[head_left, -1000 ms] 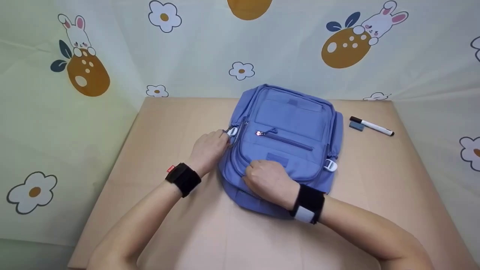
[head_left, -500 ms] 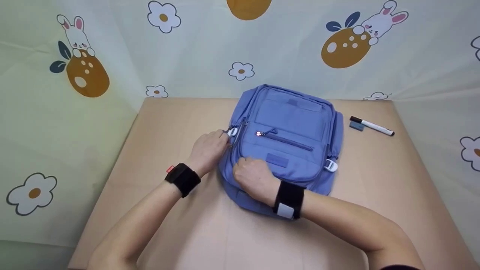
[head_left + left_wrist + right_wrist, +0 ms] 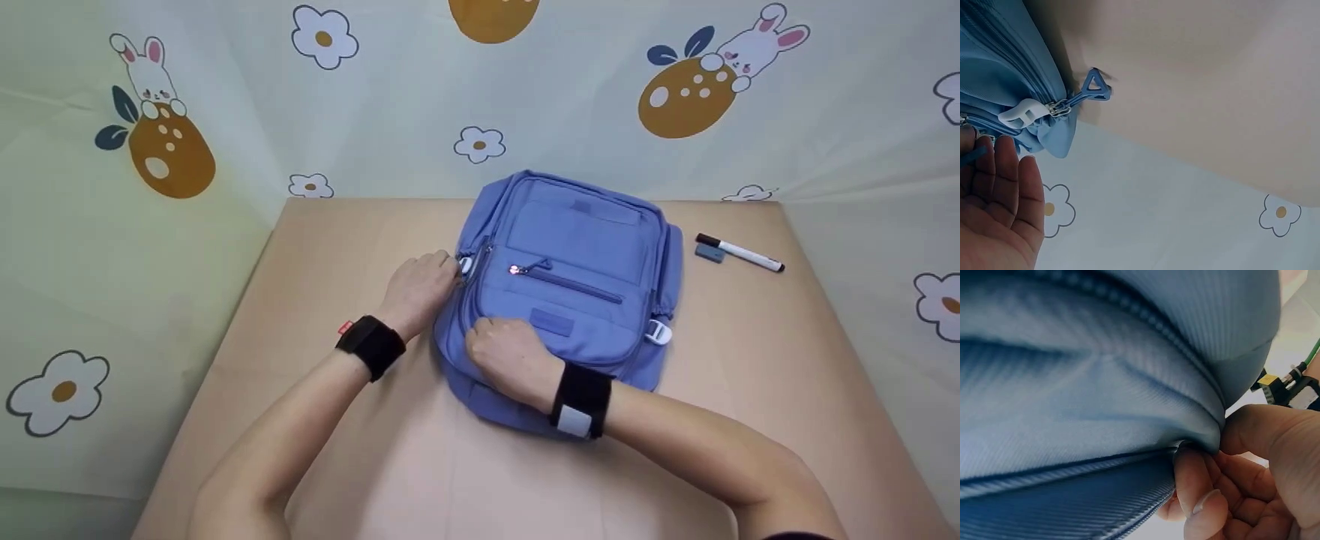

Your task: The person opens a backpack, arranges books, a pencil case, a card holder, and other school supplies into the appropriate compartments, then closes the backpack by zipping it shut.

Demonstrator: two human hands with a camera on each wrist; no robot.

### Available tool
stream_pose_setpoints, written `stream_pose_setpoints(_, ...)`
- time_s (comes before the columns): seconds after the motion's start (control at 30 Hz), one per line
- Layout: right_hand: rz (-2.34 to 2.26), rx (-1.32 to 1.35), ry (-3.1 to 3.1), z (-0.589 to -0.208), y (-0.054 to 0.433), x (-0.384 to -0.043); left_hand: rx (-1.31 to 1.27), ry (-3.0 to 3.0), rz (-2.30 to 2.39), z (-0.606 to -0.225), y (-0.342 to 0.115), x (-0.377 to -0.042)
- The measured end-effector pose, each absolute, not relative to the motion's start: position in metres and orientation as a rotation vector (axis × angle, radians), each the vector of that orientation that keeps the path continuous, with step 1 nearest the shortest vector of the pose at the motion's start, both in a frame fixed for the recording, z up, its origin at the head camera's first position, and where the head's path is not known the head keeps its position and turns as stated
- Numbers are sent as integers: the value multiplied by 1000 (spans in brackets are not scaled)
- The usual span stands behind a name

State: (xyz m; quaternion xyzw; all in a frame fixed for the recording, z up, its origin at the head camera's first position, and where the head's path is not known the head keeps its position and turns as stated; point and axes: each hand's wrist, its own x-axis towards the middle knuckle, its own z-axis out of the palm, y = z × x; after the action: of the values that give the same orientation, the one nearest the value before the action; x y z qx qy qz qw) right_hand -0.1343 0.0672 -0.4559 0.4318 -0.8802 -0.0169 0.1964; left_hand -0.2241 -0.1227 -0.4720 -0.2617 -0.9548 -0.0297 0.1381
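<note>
pinching a blue, strip-like zip pull [image 3: 973, 156] at left, the left hand [image 3: 418, 291] seems to be working a zip [image 3: 1067, 471] on the soft, ribbed blue fabric backpack [image 3: 570, 244], which lies front-up on the smooth tan tabletop [image 3: 337, 240]. at its lower left the right hand [image 3: 515, 358] pinches it by the zip; moving the pull would call for keeping both sides taut. rightward lie a small blue-grey block [image 3: 709, 254] and a slim white, black-ended marker [image 3: 742, 253].

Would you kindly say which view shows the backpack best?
The head view: most of the backpack shows, though the right hand covers some. The left wrist view catches one edge; the right wrist view, one section close up.
</note>
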Motion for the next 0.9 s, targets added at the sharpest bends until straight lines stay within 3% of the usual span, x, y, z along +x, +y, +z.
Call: stream_pose_setpoints(0.9, -70, 1190, -2429, -459, 66, -133, -648, -2869, -66, -470, -101, -286)
